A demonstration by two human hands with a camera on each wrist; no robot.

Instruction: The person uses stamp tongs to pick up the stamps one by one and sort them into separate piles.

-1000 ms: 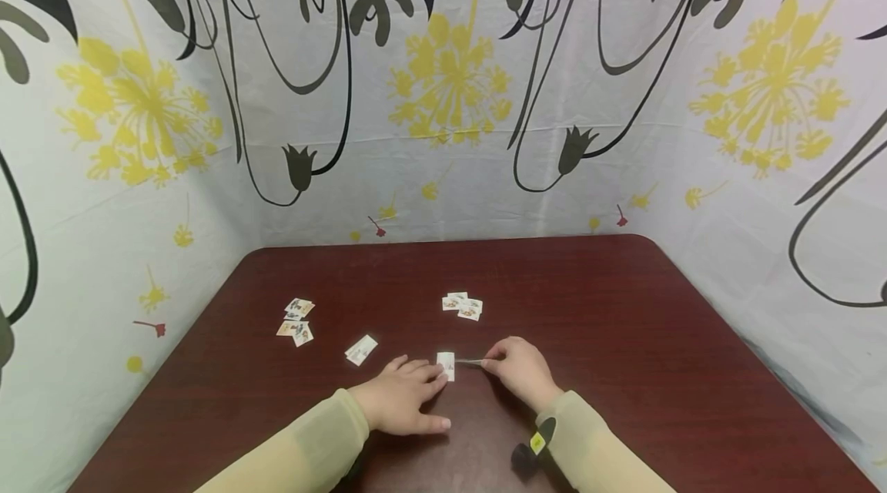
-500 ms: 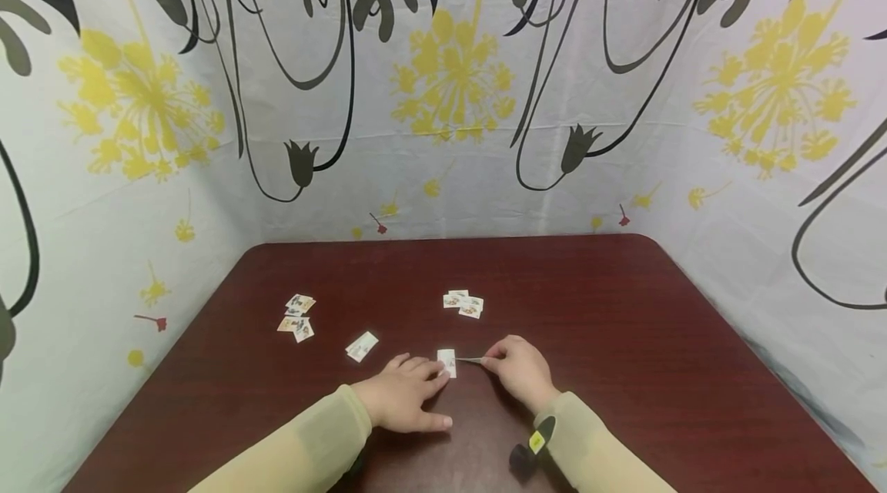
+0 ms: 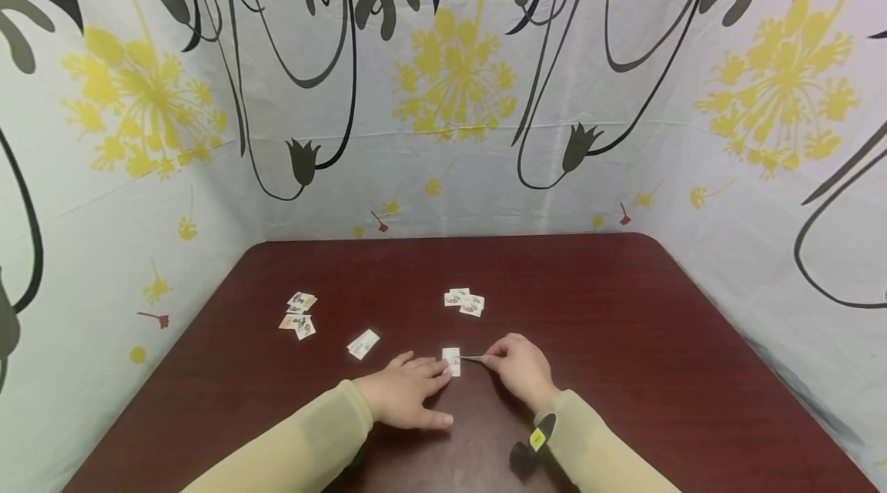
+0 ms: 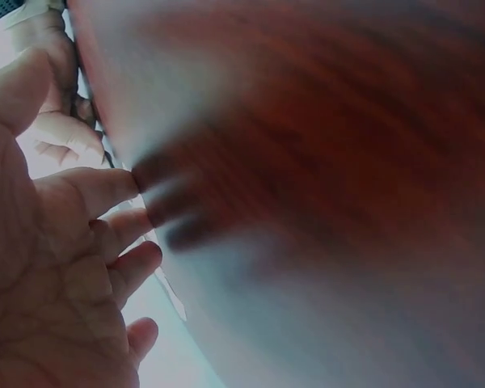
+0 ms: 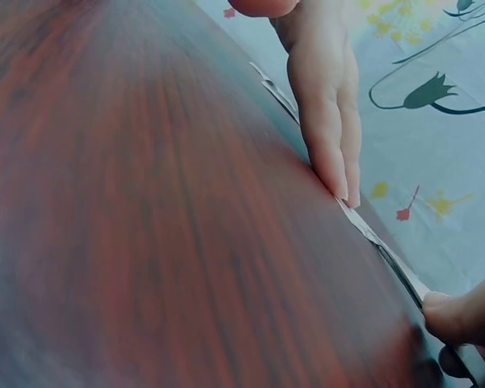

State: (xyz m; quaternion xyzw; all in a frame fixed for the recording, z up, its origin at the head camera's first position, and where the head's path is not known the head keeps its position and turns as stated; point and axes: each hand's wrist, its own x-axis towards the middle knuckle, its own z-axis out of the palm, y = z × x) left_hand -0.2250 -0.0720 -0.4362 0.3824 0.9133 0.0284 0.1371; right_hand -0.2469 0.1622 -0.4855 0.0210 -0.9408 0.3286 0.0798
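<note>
In the head view my left hand [image 3: 409, 391] lies palm down with fingers spread and fairly straight. Its fingertips press the left edge of a small white printed card [image 3: 452, 354] flat on the table. From the right, my right hand [image 3: 521, 370] pinches thin metal tweezers [image 3: 473, 358] between thumb and fingers, their tips at the card's right edge. The right wrist view shows the tweezers [image 5: 400, 271] lying low along the table, meeting the card [image 5: 357, 222] beside the left fingertips. In the left wrist view the left palm [image 4: 52, 275] fills the left side.
Another small pair of white cards [image 3: 363, 344] lies left of the left hand. Farther back are two overlapping clusters of printed cards, the left cluster [image 3: 299, 314] and the middle cluster [image 3: 466, 300]. Patterned cloth [image 3: 457, 200] surrounds the dark red table [image 3: 596, 285].
The card has slid very slightly to the right at the left fingertips, with the tweezers' tips still at its edge. Both hands stay almost in place.
</note>
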